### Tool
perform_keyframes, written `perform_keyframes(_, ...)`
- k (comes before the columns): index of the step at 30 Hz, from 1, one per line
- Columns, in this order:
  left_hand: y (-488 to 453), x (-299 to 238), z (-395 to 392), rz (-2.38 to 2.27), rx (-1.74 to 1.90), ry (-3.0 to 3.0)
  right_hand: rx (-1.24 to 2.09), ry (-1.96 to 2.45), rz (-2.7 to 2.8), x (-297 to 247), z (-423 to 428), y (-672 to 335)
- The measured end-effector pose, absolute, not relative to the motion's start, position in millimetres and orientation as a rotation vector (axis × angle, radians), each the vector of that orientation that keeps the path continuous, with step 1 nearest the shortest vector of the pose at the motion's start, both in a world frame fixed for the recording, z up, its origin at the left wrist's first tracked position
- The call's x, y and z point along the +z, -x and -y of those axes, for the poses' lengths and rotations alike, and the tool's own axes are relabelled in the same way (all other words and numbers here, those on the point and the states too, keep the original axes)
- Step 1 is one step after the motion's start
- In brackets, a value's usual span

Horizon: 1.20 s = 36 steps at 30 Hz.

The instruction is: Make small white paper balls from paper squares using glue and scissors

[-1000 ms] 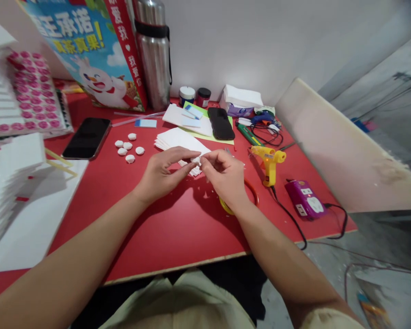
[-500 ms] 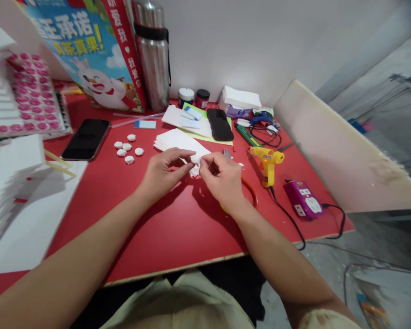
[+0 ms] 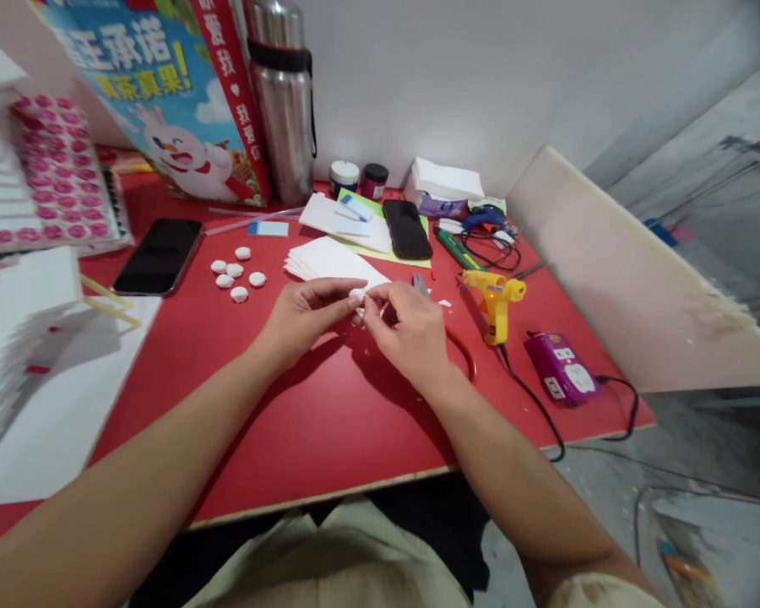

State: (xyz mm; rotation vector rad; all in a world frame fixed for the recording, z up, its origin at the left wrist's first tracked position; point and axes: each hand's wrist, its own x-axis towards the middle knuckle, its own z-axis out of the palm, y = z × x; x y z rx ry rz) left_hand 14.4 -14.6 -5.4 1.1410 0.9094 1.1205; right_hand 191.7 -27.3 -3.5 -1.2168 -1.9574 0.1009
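Observation:
My left hand (image 3: 304,317) and my right hand (image 3: 406,331) meet over the middle of the red table (image 3: 329,422). Both pinch a small white piece (image 3: 357,295) between thumb and fingertips. Just behind the hands lies a stack of white paper sheets (image 3: 329,260). Several small white round pieces (image 3: 236,274) lie in a group to the left of it. Scissors with an orange handle (image 3: 462,359) lie mostly hidden under my right hand.
A yellow glue gun (image 3: 497,300) and a purple power strip (image 3: 561,371) lie to the right. Two dark phones (image 3: 160,256) (image 3: 407,229) rest on the table. A steel flask (image 3: 285,105), a colourful box (image 3: 165,101), sticker sheets (image 3: 63,177) and white foam stacks (image 3: 25,338) stand at back and left.
My hands have drawn slightly closer together and shifted a little left, still working the small white piece. Nothing else on the table has moved.

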Motion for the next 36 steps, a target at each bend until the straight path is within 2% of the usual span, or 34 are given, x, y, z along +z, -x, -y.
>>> perform_keyframes(8, -14, -12, 14, -0.811, 1.07, -0.998, 0.058, 1.223, 1.935, -3, 27, -191)
perform_keyframes(12, -13, -10, 11, -0.76, 1.054, -0.876, -0.158, 1.295, 1.941, 24, 38, -213)
perform_keyframes(17, -10, -7, 6, -0.782, 1.073, -0.737, -0.4, 1.936, 2.016, 55, 75, -278)
perform_keyframes(19, -10, -7, 4, -0.788, 1.056, -0.705, -0.444, 2.16, 1.933, 51, 86, -304)
perform_keyframes(22, -10, -8, 3, -0.773, 1.048, -0.674, -0.425, 2.24, 1.827, 34, 86, -333)
perform_keyframes(24, -10, -8, 4, -0.754, 1.049, -0.667, -0.366, 2.227, 1.769, 22, 75, -344)
perform_keyframes(29, -9, -7, 4, -0.725, 1.038, -0.704, 0.05, 2.264, 1.73, 9, 36, -351)
perform_keyframes(32, -7, -8, 3, -0.733, 1.053, -0.738, 0.11, 2.334, 1.675, 5, 21, -350)
perform_keyframes(36, -5, -6, 2, -0.723, 1.096, -0.758, 0.461, 2.031, 1.249, 3, 20, -340)
